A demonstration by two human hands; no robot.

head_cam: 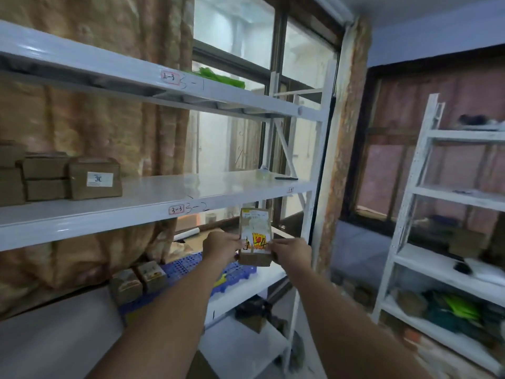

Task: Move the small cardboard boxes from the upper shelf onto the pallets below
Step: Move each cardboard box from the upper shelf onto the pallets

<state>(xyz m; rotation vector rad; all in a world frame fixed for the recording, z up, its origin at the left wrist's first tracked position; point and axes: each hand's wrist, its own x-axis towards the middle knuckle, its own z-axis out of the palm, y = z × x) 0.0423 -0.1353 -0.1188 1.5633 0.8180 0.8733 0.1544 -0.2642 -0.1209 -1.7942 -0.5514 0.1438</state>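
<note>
Left hand [222, 248] and right hand [291, 253] fingers [272, 246] are clamped on the side edges of a small brown cardboard box [255, 259]. I can't see the fingers behind it. The box is upright in mid-air, below the middle white metal shelf [153, 196] and above the blue plastic pallet [183, 266]. Its white label carries black handwriting, possibly "3-4"; the print is blurred. Shelf tags read "3-3" and "3-2", and on the shelf above "2-3" and "3-1". Stacked brown boxes [94, 178] at the shelf's left are partly cut off; one label reads "30" or "3C". Two cardboard boxes [138, 280] sit on the pallet. The right white rack [426, 138] is blurred.
</note>
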